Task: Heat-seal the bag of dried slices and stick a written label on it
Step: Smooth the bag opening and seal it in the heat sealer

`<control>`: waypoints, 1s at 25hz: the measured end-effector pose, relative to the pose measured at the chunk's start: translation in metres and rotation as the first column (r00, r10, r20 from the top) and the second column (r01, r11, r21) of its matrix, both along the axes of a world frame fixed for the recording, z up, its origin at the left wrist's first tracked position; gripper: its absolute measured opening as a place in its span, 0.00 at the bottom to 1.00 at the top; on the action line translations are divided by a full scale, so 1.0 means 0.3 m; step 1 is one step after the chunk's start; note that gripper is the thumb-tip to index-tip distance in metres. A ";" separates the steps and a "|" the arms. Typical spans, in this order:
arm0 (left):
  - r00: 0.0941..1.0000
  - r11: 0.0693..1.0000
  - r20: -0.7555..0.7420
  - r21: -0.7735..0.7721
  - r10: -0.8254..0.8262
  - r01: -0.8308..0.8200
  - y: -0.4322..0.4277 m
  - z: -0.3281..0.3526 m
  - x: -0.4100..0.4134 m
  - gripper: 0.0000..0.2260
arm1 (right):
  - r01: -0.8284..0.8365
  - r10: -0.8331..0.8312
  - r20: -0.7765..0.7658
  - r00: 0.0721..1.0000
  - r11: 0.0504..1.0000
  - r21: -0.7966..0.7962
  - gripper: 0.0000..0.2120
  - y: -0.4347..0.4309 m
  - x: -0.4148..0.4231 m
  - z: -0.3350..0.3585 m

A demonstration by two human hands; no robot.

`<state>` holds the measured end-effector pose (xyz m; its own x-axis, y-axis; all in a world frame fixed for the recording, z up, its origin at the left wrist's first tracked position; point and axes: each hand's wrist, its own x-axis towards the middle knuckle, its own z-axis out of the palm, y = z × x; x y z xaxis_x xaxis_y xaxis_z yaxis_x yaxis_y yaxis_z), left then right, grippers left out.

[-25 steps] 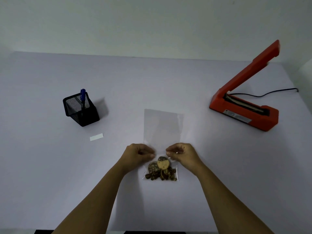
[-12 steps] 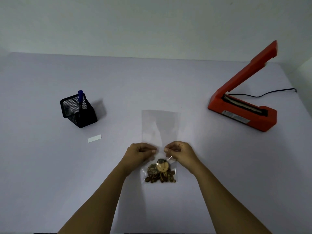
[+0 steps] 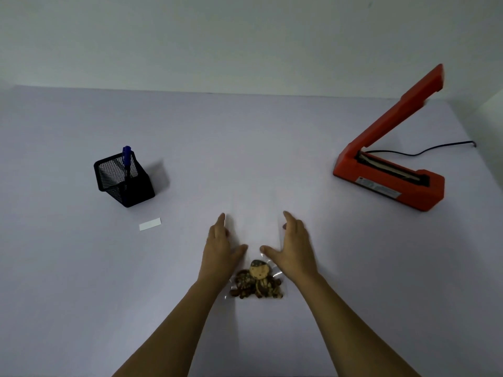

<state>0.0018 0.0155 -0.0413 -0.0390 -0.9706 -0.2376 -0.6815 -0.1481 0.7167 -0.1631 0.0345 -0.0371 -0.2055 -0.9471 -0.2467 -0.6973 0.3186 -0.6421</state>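
Note:
A clear bag (image 3: 254,229) lies flat on the table, its empty upper part pointing away from me and barely visible. Brown dried slices (image 3: 255,281) are bunched at its near end. My left hand (image 3: 220,248) rests flat along the bag's left edge with its fingers stretched forward. My right hand (image 3: 294,248) mirrors it on the right edge. Both hands are open and grip nothing. An orange heat sealer (image 3: 386,178) stands at the right with its arm raised. A small white label (image 3: 150,223) lies on the table to the left.
A black mesh pen holder (image 3: 125,180) with a blue pen (image 3: 126,156) stands at the left, behind the label. The sealer's black cable (image 3: 435,148) trails off to the right. The wall runs along the table's far edge.
Both hands let go of their pinch on the bag just above the slices, opened flat and slid forward along the bag's two sides.

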 end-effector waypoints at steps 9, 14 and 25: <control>0.959 0.945 0.170 -0.200 -0.227 0.259 0.006 -0.040 -0.032 0.04 | -0.265 0.261 -0.105 0.960 0.964 -0.031 0.07 -0.029 0.026 0.019; 0.948 0.941 0.171 -0.162 -0.270 0.297 -0.011 -0.025 -0.016 0.05 | -0.273 0.271 -0.129 0.954 0.962 0.005 0.06 -0.039 0.024 0.028; 0.800 0.812 0.255 -0.084 -0.543 0.578 -0.096 -0.011 0.079 0.15 | -0.367 0.374 -0.169 0.912 0.928 0.071 0.15 -0.061 0.015 0.024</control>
<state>0.0255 -0.0133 -0.0445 -0.5535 -0.8178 -0.1577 -0.7466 0.4033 0.5291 -0.1586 0.0163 -0.0299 0.1150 -0.9545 -0.2750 -0.8704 0.0366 -0.4909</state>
